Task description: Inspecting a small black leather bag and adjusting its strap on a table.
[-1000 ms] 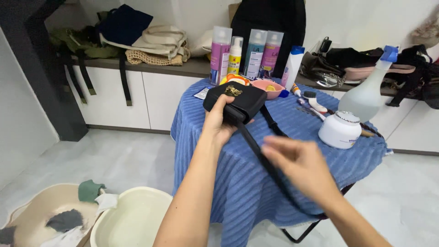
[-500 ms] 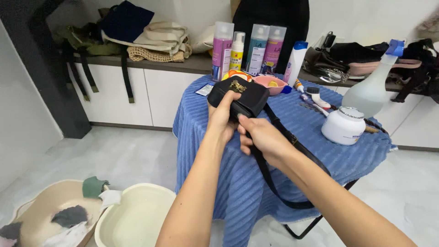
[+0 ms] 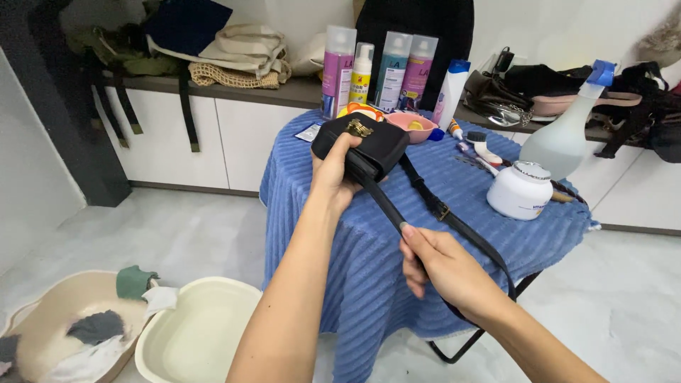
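Note:
My left hand (image 3: 333,177) grips a small black handbag (image 3: 369,145) with a gold clasp, holding it above the blue-covered table (image 3: 397,234). My right hand (image 3: 440,269) is closed around the bag's black shoulder strap (image 3: 436,209), which runs taut from the bag down to my fist and loops on below it. A gold buckle sits midway along the strap.
On the table stand several spray cans (image 3: 376,67), a white bottle (image 3: 448,92), a pink bowl (image 3: 411,126), a white jar (image 3: 521,190), a spray bottle (image 3: 564,131) and brushes. Two cream basins (image 3: 195,333) sit on the floor at left. A shelf behind holds bags.
My right hand has slid down the strap from near the bag toward me, pulling the strap straight. My left hand keeps hold of the bag.

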